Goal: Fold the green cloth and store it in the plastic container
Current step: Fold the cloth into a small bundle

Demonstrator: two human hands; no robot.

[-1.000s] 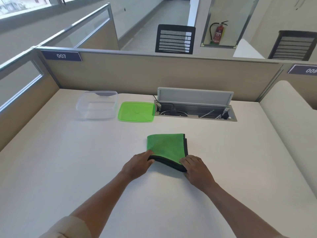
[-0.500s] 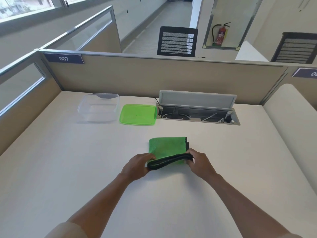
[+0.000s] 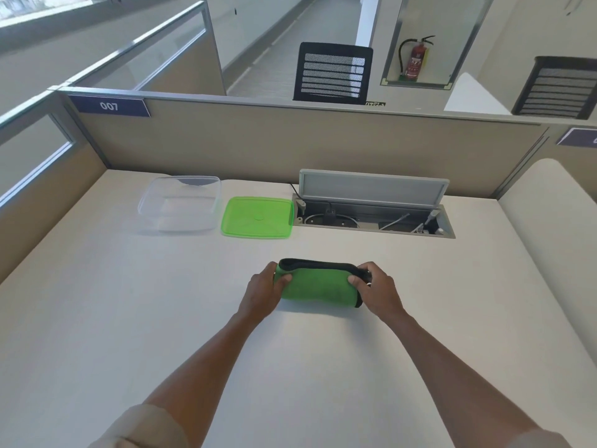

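Near edge first: both your forearms run up the desk (image 3: pixel 97 318) w/ tan sleeves at the bottom corners. Your left hand (image 3: pixel 263 294) is closed round the left end of the green cloth (image 3: pixel 318 287), thumb on top, other fingers tucked behind so can't see how deep they reach. Your right hand (image 3: pixel 378 291) pinches the right end the same way, thumb over the green face, fingers on the dark edging.

What's changed: a sec ago the cloth lay flat as a square w/ you gripping its near edge; half a sec ago that edge was lifting; now it's carried over to the far side, black trim sitting along the top at 12 o'clock. So that's one more fold in, bundle now a short fat rectangle, about half as deep. Looks compact enough to fit, by my read; folding prob done or near it.

Further out, at 10 o'clock from the cloth, the plastic container (image 3: pixel 179 205) sits open and empty, well apart. Its green lid (image 3: pixel 257 216) lies flat just beside it, at 11 o'clock. Cable tray (image 3: pixel 374 218) at 1 o'clock, flap up. Next job, I reckon: lift the bundle w/out letting it spring open, carry to 10 o'clock.
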